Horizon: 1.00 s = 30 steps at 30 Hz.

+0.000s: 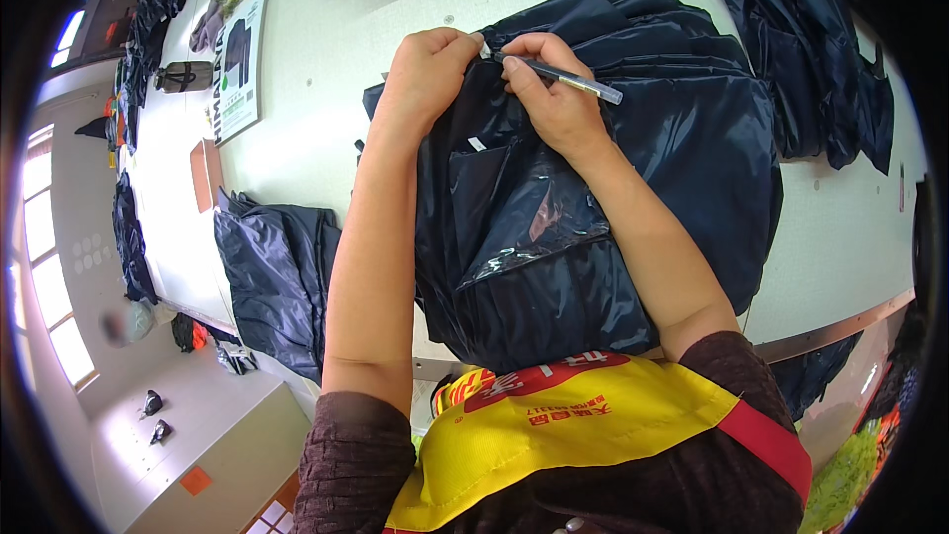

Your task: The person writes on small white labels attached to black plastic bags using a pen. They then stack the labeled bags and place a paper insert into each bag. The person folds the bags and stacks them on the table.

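Note:
Dark navy shiny garments (682, 158) lie in a layered stack on the pale table in front of me. My left hand (425, 84) is closed at the far edge of the stack, its thumb and fingertips pinching a small white label (484, 49). Close beside it, my right hand (561, 114) grips a pen (588, 85) with a clear barrel. The pen's tip end points toward the label, but whether they touch is hidden by my fingers. A clear plastic pocket (544, 218) and a small white tag (477, 144) show on the top garment, between my forearms.
More navy garments (272, 257) lie at the table's left edge, and others (801, 49) at the far right. A printed card (240, 69) and a dark bottle (185, 76) rest on the far left. The table's metal-trimmed near edge (840, 326) runs along the right.

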Tool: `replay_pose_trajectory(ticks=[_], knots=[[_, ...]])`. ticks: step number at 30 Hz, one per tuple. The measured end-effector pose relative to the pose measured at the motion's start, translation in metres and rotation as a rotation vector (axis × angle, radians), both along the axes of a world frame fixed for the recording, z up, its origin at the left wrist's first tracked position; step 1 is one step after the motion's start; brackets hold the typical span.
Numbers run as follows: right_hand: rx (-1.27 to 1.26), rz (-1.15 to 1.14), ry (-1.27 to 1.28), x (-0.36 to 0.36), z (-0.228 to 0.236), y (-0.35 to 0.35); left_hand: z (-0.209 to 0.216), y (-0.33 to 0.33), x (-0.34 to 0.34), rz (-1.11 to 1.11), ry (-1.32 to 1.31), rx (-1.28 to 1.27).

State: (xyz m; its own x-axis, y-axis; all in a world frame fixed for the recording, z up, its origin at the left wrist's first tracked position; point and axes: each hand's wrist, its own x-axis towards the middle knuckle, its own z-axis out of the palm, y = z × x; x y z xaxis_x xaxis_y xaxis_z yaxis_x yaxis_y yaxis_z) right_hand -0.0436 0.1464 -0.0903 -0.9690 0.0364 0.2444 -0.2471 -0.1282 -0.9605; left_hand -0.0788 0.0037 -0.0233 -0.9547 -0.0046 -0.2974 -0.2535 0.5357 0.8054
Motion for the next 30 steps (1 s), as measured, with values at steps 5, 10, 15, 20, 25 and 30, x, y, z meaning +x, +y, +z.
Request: replay_pose_trajectory(ticks=[5, 10, 15, 20, 25, 30], knots=[[-0.045, -0.025, -0.013, 0.001, 0.001, 0.001, 0.013, 0.001, 0.006, 0.029, -0.059, -0.004], [-0.306, 0.011, -0.042, 0.0, 0.017, 0.008, 0.031, -0.003, 0.044, -0.155, 0.011, -0.108], [-0.349, 0.103, -0.072, 0.0, 0.059, 0.036, 0.031, 0.033, 0.121, -0.631, 0.559, -0.591], [-0.353, 0.252, -0.2, 0.015, 0.064, 0.009, 0.017, 0.052, 0.155, -0.748, 0.612, -0.728], [-0.101, 0.324, -0.186, 0.018, 0.028, -0.014, 0.033, 0.024, 0.132, -0.368, 0.58, -0.241], [0.095, 0.296, 0.059, 0.023, 0.034, -0.018, 0.035, -0.04, 0.096, 0.153, 0.335, -0.698]])
